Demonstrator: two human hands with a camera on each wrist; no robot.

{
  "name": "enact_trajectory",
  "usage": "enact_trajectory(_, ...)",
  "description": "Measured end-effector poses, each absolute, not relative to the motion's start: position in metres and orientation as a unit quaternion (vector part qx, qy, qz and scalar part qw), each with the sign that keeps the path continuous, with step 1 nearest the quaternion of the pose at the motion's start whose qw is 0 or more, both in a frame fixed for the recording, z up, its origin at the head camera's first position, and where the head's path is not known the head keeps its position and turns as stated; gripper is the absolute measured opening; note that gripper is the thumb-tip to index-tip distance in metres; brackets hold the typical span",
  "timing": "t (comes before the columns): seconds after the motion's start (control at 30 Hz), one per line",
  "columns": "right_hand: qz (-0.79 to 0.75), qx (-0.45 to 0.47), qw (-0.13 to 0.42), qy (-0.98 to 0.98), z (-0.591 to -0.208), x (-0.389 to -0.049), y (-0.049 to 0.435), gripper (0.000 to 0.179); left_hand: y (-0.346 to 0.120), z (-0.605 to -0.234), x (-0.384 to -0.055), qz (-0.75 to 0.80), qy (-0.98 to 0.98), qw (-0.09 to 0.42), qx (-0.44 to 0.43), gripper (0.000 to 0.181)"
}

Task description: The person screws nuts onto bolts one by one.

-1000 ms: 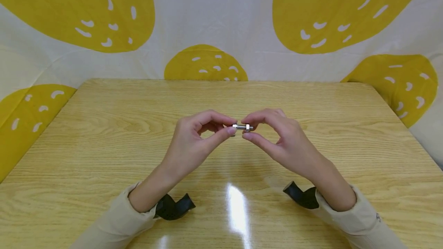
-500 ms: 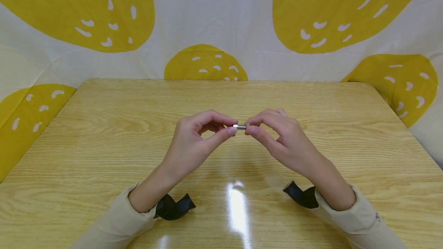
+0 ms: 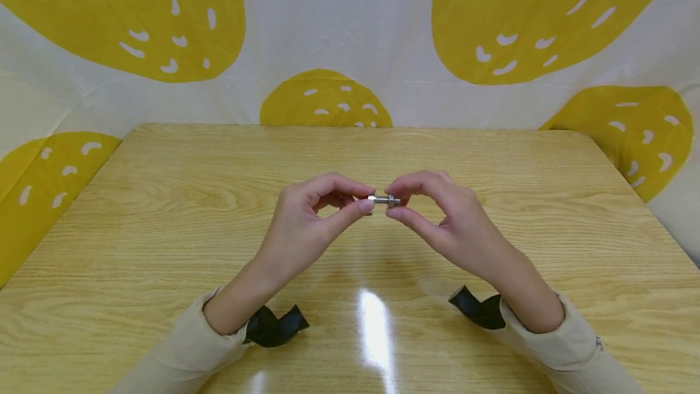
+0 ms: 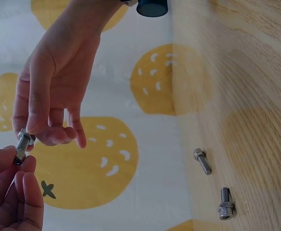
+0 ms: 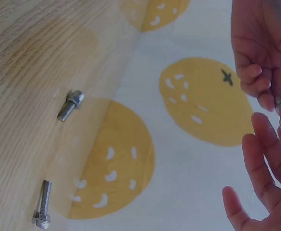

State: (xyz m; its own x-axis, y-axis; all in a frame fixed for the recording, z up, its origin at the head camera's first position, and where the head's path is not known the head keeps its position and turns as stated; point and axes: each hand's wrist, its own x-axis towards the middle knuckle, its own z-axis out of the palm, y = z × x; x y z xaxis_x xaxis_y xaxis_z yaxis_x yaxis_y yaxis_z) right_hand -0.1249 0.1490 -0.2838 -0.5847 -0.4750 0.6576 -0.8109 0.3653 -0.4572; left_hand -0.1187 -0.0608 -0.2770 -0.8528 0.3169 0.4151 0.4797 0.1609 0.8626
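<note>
In the head view a small silver bolt (image 3: 381,200) is held level above the table, between both hands. My left hand (image 3: 303,217) pinches its head with thumb and index finger. Toward the other end sits a hex nut (image 3: 391,201), threaded over the shank, its tip sticking out beyond. My right hand (image 3: 451,217) has thumb and index fingertip on either side of this nut. Seen from the left wrist, the bolt (image 4: 21,148) stands slantwise, the left hand (image 4: 10,190) below it and the right hand (image 4: 58,82) above. The right wrist view mostly hides it behind fingers.
Two more bolts with nuts, one (image 4: 203,161) and another (image 4: 226,204), lie on the wooden table (image 4: 256,57); only the wrist views show them. Behind the table hangs a white cloth (image 3: 339,17) with yellow fruit shapes. Black wrist mounts (image 3: 277,327) protrude below the sleeves.
The right thumb and index finger closed over the nut half a second ago, hiding it; now they have spread apart and it shows again. The left hand keeps its pinch.
</note>
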Motion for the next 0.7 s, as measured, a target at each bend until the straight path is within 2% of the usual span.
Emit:
enact_trajectory(0.17, 0.391, 0.395, 0.212, -0.804, -0.285, -0.1244, 0.149, 0.034, -0.061, -0.2774, -0.1189, -0.588, -0.762, 0.066, -0.261, 0.013)
enact_trajectory(0.37, 0.385, 0.377, 0.193, -0.82, -0.2865, -0.1238, 0.1492, 0.02, -0.0612, -0.2767, -0.1182, -0.591, -0.761, 0.064, -0.259, 0.014)
enact_trajectory(0.5, 0.383, 0.359, 0.178, -0.832, -0.2859, -0.1226, 0.1499, 0.017, -0.061, -0.2768, -0.1182, -0.591, -0.76, 0.068, -0.262, 0.013)
enact_trajectory(0.7, 0.396, 0.376, 0.188, -0.816, -0.2848, -0.123, 0.1494, 0.031, -0.061, -0.2774, -0.1186, -0.589, -0.761, 0.072, -0.263, 0.012)
